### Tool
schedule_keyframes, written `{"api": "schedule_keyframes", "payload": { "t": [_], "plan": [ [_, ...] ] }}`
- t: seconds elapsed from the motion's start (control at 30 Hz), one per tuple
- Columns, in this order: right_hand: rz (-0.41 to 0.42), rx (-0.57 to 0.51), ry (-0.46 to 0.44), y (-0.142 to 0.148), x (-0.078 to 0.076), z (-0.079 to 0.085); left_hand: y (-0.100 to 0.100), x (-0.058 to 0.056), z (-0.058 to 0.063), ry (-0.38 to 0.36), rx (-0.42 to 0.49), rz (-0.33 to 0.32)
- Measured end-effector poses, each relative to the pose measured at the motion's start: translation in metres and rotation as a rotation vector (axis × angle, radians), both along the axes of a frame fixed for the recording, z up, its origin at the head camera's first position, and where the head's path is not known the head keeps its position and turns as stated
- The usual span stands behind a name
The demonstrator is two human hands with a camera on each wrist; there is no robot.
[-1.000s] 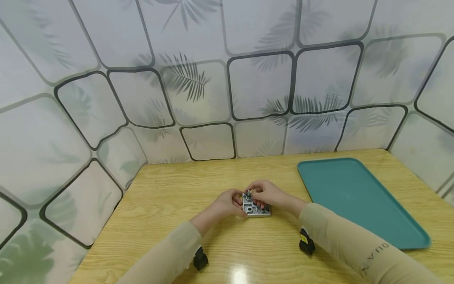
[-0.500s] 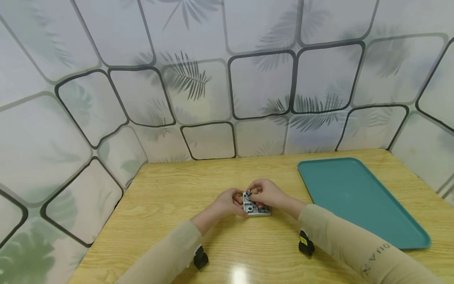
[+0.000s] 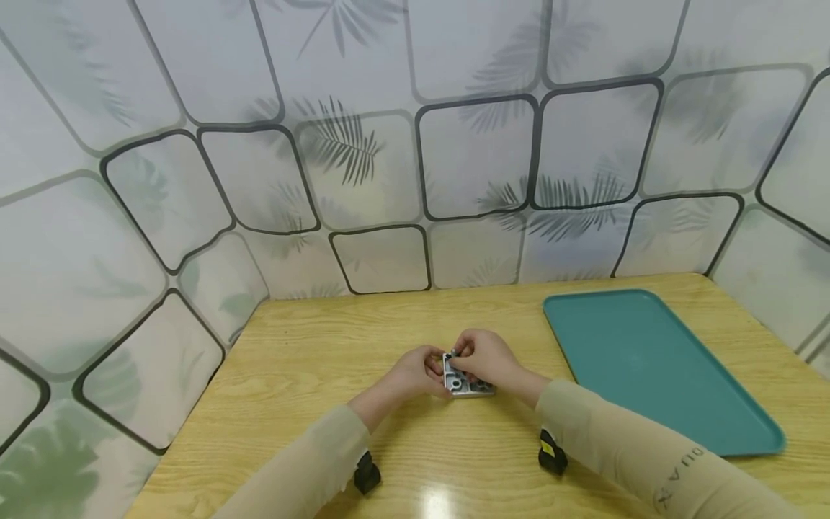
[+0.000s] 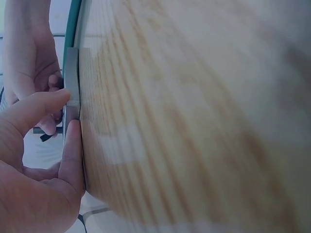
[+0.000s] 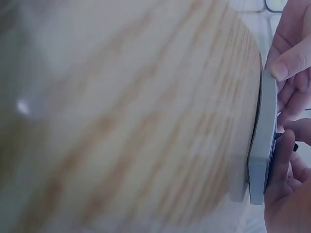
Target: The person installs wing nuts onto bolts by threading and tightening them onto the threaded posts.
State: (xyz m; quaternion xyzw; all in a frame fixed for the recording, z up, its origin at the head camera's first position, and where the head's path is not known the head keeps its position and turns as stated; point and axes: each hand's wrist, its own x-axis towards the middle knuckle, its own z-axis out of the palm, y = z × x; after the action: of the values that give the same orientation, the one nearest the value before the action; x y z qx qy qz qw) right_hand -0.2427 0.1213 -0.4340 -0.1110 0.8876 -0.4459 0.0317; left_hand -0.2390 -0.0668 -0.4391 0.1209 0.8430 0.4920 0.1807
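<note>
A small silver metal plate with recesses and round holes lies on the wooden table. My left hand grips its left side, the thumb against the near edge. Over the plate's far left corner, my right hand pinches a small dark, screw-like pin between thumb and fingertips. The pin stands upright, mostly covered by those fingers. In the left wrist view a dark rod end and a short black piece poke out past the fingers. The right hand hides the plate's far right part.
To the right lies a teal tray with a raised rim, near the right forearm. A patterned wall covering rises behind the table and along its sides. Black wrist devices hang under both sleeves.
My right hand has turned slightly, its wrist and sleeve shifting a little left and nearer. Less of the pin shows above the fingers. My left hand and the plate stay in place.
</note>
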Motion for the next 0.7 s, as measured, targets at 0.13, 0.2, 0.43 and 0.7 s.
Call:
{"api": "schedule_keyframes", "payload": {
  "t": [0.13,0.2,0.43,0.7],
  "plan": [
    [-0.038,0.067,0.026,0.0,-0.002,-0.002,0.0,0.0,-0.001,0.011,-0.007,0.001],
    [-0.049,0.095,0.025,-0.001,-0.003,-0.003,0.0,0.0,-0.001,0.01,-0.007,0.001],
    [0.031,0.076,-0.012,0.006,-0.006,-0.004,0.0,-0.001,-0.003,-0.001,-0.001,-0.001],
    [0.147,-0.26,-0.222,0.02,-0.015,-0.006,0.001,0.0,-0.001,0.001,-0.005,0.01]
  ]
}}
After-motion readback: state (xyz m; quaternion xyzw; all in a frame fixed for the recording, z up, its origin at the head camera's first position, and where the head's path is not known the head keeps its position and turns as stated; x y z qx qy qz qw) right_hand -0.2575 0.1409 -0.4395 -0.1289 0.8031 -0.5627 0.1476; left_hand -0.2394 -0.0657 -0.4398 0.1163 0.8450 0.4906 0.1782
